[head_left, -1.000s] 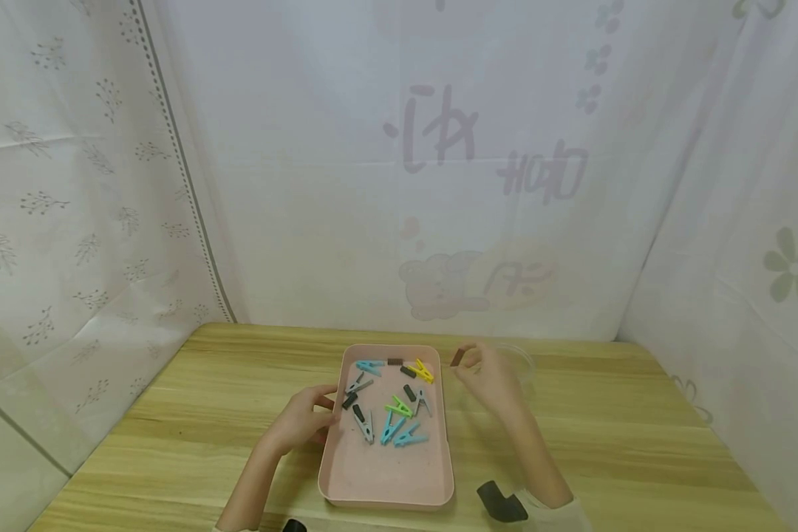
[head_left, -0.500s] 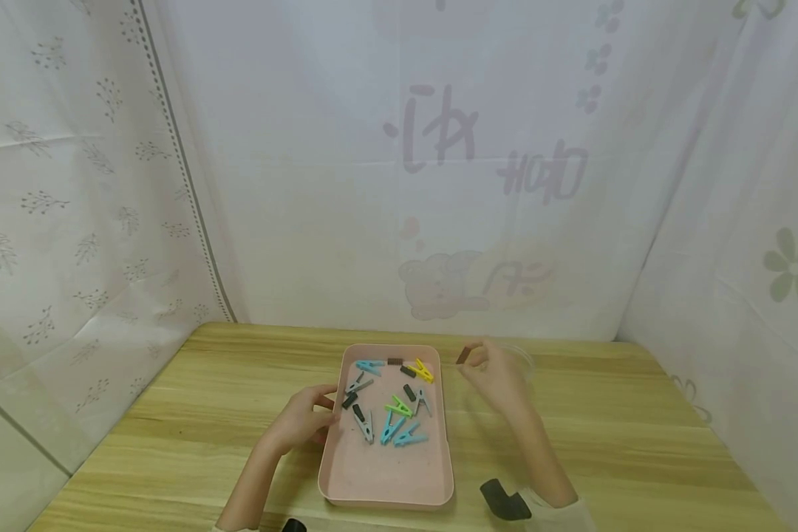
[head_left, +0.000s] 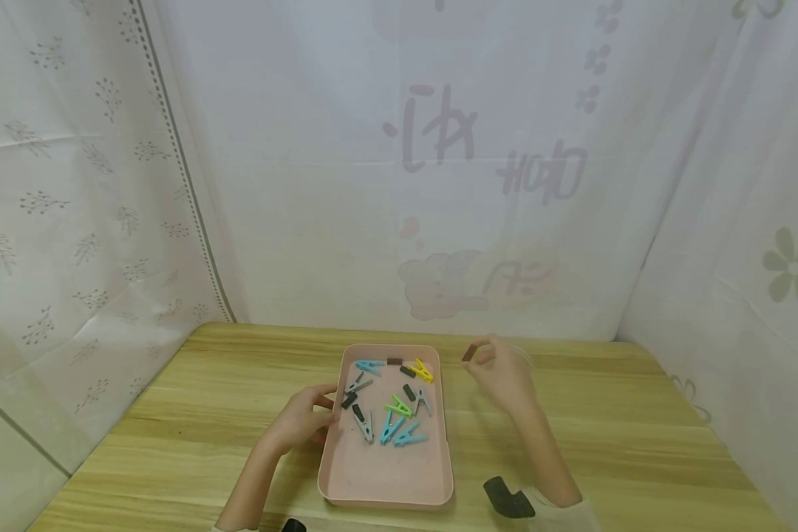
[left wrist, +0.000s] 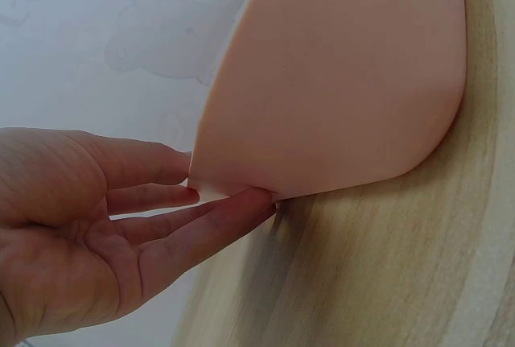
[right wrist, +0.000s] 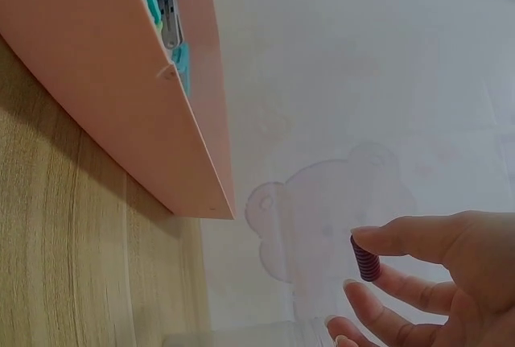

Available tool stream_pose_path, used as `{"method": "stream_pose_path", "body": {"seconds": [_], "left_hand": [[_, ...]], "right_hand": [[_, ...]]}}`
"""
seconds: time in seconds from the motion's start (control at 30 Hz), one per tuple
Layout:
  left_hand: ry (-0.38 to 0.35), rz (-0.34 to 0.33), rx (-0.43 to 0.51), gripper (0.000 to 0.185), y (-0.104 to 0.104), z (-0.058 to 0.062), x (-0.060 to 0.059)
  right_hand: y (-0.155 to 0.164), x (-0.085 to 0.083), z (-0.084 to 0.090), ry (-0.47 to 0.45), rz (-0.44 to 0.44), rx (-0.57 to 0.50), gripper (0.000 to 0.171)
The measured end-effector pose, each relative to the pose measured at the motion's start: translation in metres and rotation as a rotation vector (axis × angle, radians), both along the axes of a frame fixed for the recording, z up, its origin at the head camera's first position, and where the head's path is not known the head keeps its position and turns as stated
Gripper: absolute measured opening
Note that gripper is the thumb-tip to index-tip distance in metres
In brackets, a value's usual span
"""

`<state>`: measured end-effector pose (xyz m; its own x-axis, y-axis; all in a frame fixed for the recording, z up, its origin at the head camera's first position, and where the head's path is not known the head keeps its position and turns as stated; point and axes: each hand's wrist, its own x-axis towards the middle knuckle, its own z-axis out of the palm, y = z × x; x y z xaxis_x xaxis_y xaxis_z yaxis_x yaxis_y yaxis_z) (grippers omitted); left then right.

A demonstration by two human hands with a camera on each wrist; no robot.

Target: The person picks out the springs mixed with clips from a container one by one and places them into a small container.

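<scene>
My right hand (head_left: 503, 375) is raised beyond the right side of the pink tray (head_left: 399, 480), pinching a small dark reddish ribbed cylinder (right wrist: 366, 260) between thumb and finger. In the right wrist view the other fingers are spread below it. My left hand (head_left: 301, 419) grips the tray's left wall, with fingertips (left wrist: 256, 196) at its lower edge. Inside the tray lie blue clothespins (head_left: 391, 428), grey clothespins (head_left: 422, 400), a green clothespin (head_left: 399, 406) and a yellow clothespin (head_left: 422, 370). Several dark ribbed cylinders (head_left: 394, 362) lie among them.
Partly hidden behind my right hand is the rim of a clear round container (head_left: 527, 357). The wooden table (head_left: 605, 436) ends at a pale printed curtain (head_left: 319, 222) at the back, with curtains on both sides too.
My right hand has drifted a little to the right, away from the tray, with the small ribbed cylinder still pinched. The left hand and the tray have stayed in place.
</scene>
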<state>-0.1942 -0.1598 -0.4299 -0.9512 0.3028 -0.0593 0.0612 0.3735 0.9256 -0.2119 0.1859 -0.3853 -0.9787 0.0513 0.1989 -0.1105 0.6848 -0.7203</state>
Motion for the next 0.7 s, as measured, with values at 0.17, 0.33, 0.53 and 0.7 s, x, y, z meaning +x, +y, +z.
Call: {"method": "stream_pose_path", "body": {"seconds": [0.17,0.33,0.53,0.7], "left_hand": [[0.0,-0.004,0.005,0.058,0.0,0.0,0.0],[-0.008,0.001,0.004,0.057,0.0,-0.001,-0.001],[-0.007,0.005,-0.002,0.057,0.001,0.001,0.0],[-0.002,0.008,-0.009,0.056,0.001,-0.001,-0.001]], "right_hand": [[0.003,0.0,0.002,0.017,-0.007,0.012,0.026],[0.005,0.002,0.004,0.006,-0.006,0.025,0.033],[0.011,0.0,0.005,-0.016,0.006,0.004,0.038],[0.015,0.0,0.005,-0.018,0.005,-0.01,0.038]]}}
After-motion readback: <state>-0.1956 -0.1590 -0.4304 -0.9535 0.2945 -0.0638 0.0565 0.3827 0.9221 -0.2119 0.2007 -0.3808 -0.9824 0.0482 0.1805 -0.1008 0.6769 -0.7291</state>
